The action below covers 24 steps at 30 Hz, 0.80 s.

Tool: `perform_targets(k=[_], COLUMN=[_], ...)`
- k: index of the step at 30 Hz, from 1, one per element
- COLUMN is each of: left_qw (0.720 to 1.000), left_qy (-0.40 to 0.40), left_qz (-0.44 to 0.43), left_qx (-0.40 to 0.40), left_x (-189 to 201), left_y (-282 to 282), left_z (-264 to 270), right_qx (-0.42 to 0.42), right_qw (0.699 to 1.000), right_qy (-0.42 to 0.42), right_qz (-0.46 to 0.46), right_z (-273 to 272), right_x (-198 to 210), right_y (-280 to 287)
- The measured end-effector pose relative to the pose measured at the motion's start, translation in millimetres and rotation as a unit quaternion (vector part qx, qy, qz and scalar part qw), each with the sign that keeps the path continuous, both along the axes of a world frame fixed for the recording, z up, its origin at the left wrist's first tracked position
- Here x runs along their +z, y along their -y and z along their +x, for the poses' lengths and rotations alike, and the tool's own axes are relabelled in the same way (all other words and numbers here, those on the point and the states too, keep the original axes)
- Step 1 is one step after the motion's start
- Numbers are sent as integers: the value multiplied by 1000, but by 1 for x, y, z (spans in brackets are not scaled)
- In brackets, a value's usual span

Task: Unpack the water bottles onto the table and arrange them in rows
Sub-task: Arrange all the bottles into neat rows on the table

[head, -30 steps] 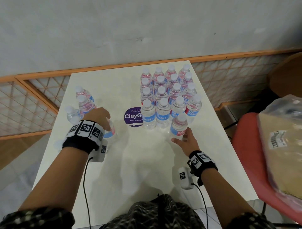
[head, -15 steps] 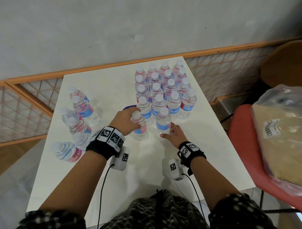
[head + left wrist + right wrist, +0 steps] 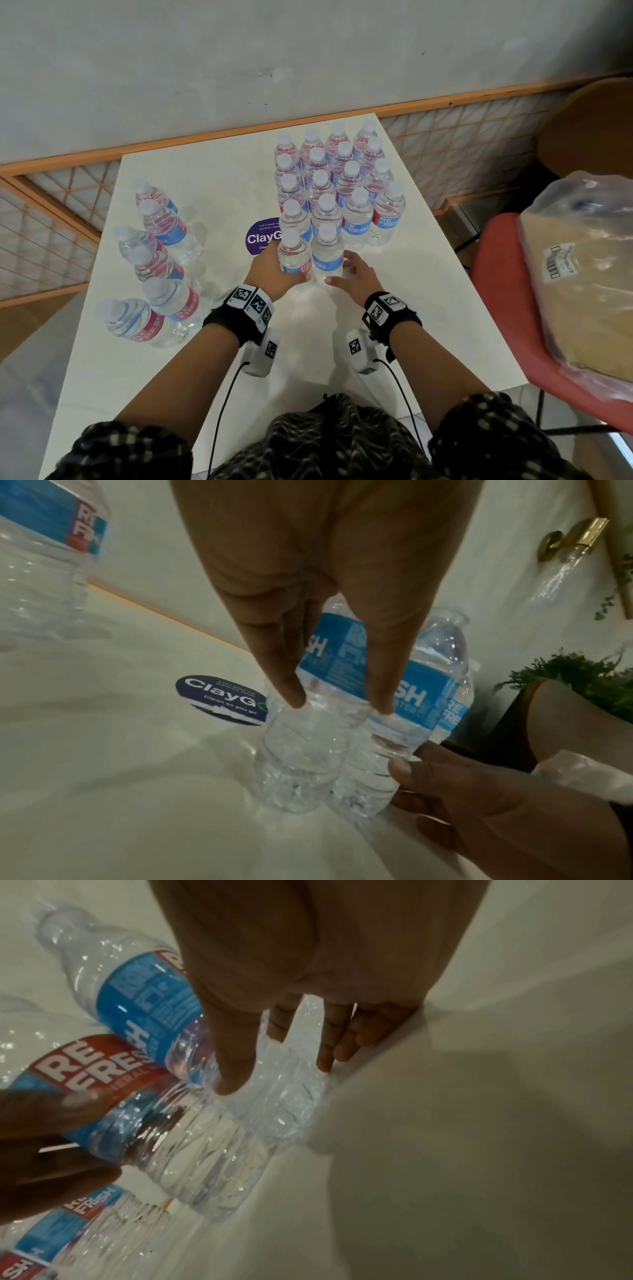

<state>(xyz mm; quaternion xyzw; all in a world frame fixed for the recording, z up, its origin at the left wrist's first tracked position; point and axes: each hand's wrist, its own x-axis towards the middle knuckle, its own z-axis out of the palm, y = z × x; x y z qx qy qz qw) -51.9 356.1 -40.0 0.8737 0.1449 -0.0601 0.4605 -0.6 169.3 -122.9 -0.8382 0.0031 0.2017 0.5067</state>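
Note:
On the white table (image 3: 205,178) a block of several capped water bottles (image 3: 342,178) stands in rows at the far right. At the block's near edge two more bottles stand side by side. My left hand (image 3: 277,267) grips the left bottle (image 3: 294,255), thumb and fingers round its body (image 3: 308,750). My right hand (image 3: 346,270) cups the right bottle (image 3: 327,255) low down, thumb one side and fingers the other (image 3: 274,1104). Several loose bottles (image 3: 161,222) stand along the table's left side.
A round purple ClayGo sticker (image 3: 262,238) lies on the table just left of the held bottles. A red chair (image 3: 496,308) at the right carries a plastic-wrapped package (image 3: 582,274). An orange-framed lattice rail (image 3: 51,222) runs behind and left of the table, under a grey wall.
My left hand has carried a bottle from the left group across to the block's near edge. My right hand has slid its bottle leftwards, so the two now stand together.

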Motion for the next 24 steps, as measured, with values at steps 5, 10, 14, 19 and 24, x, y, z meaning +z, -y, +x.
perform_targets(k=[5,10,14,19,24], left_qw=[999,997,997,996,999], left_qy=[-31,-35,-22,-62,-9], left_qz=[-13,-51,-69,-36,-19], left_qx=[-24,-42,-29,-49,-46], left_x=[-14,-27,-38,-52,-46], left_y=[-9,-12,-8,-12,-2], left_z=[8,10,0,-5,-3], right_qx=[8,6,5,14,17], right_qw=[1000,1000,1000,1000,998], right_qy=[3,2,2,-7,-7], right_qz=[1,2,2,-8,-55], right_z=[0,-2,-2,-2,-3], right_x=[0,0,1,1,0], right_y=[0,1,1,0,-4])
